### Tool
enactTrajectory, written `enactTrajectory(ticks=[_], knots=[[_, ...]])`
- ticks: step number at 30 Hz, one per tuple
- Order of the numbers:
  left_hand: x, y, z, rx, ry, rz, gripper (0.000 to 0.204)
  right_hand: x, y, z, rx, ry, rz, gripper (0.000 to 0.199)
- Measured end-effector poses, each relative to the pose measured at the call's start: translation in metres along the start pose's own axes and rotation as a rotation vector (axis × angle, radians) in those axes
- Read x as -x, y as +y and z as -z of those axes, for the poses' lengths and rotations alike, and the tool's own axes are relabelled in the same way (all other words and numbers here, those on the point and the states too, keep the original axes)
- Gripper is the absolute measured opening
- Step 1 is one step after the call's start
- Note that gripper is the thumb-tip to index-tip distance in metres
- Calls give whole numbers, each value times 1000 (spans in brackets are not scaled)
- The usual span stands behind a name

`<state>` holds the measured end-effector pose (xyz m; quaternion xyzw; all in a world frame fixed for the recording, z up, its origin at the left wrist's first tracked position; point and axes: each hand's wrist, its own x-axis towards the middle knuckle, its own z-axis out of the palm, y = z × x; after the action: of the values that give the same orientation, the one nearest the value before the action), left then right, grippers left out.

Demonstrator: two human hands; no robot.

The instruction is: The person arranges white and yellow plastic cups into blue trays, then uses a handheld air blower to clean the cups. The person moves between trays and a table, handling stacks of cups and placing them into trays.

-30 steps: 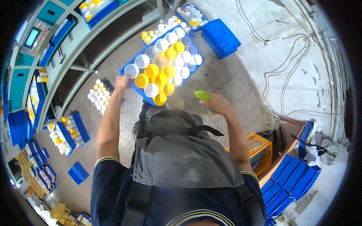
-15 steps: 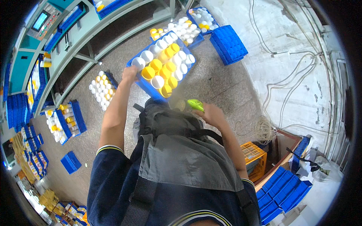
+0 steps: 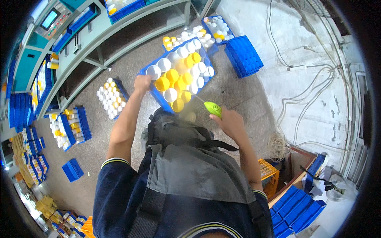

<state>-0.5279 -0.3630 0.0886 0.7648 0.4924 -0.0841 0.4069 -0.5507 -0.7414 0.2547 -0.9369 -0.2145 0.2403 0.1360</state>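
Note:
My left hand [image 3: 143,82] is closed on the left edge of a blue plastic tray [image 3: 158,96], which is tilted in front of me. White cylindrical cups [image 3: 153,72] and yellow cylindrical cups [image 3: 162,83] fill it in rows, their round ends facing me. In my right hand [image 3: 230,122], to the right of the tray's near corner, is a thin-shafted tool with a lime-green handle [image 3: 213,108]. Its slim shaft points up and left toward the nearest yellow cups; whether the tip touches one is unclear. A grey backpack-like bag [image 3: 190,166] hangs on my chest, below the tray.
Filled trays stand on the floor at left [image 3: 111,99] and beyond mine [image 3: 218,29]. Stacked blue trays [image 3: 243,57] lean near the white wall. A machine bench [image 3: 99,43] runs along the upper left. Coiled cable [image 3: 276,146] and an orange crate [image 3: 268,174] lie at right.
The view has shifted slightly. My right hand has moved a little right, and the green handle has tilted, so its thin shaft now shows. My left hand keeps its hold on the tray.

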Motion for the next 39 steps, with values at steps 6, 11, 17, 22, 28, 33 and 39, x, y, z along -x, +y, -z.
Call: enactTrajectory(ticks=[6, 11, 17, 22, 28, 33, 39], knots=[[-3, 0, 8, 13, -45, -49, 44, 1, 9, 15, -87, 17, 77, 51], [-9, -4, 30, 224, -68, -46, 41, -26, 36, 34, -48, 137, -132, 51], [-57, -12, 49, 318, -152, -39, 31, -106, 42, 78, 83, 249, -242, 49], [-142, 5, 61, 604, -219, 16, 29, -205, 26, 107, 232, 295, -220, 47], [-233, 72, 65, 770, -187, 183, 31, -258, 31, 109, 296, 366, -417, 40], [-280, 184, 1, 1311, -361, 342, 34, -272, 31, 87, 190, 230, -514, 39], [-309, 321, -55, 1572, -372, 406, 44, -275, 29, 77, -26, 124, -672, 41]])
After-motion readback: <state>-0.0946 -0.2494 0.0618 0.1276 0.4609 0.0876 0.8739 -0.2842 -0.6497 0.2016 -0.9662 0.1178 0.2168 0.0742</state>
